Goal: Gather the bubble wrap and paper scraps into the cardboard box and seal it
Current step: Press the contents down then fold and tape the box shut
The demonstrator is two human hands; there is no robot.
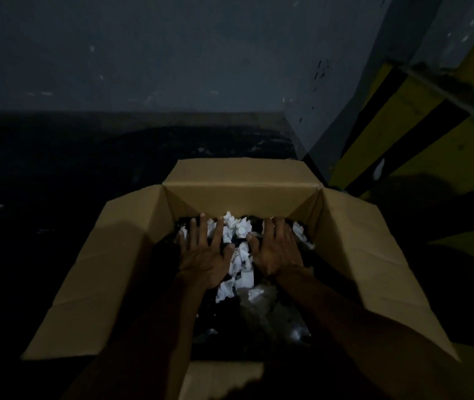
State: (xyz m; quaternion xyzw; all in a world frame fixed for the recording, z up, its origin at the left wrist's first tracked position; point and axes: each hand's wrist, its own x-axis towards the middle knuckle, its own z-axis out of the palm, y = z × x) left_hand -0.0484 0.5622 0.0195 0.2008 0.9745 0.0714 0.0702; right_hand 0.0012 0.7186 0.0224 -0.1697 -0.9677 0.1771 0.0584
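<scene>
Both hands lie palm down inside the box (241, 197), fingers straight and spread, grasping nothing. The left hand (204, 261) sits at 9 o'clock of the pile and the right hand (276, 252) at 3 o'clock. The paper scraps (244, 280) show white between and around them, crumpled and already in the box. A pale cloudy mass toward 5 o'clock is probably the bubble wrap (276, 316), though the light is too poor to be sure.

This fill should be light, soft and springy: it will likely flatten under the palms and creep back up, and nothing in it looks breakable. The box is stiff board, likely light enough to slide if shoved, and its flaps are best taken by their free edges.

All four flaps are splayed outward:
- far flap (241, 170) at 12
- left flap (108, 269) at 9
- right flap (360, 255) at 3
- near flap (218, 376) at 6, below the forearms, so the arms must come out before it can fold

The dark floor (56, 168) gives room from 9 to 11. A yellow and black striped structure (432, 125) stands near the box at 2, and the wall (172, 53) rises behind at 12
</scene>
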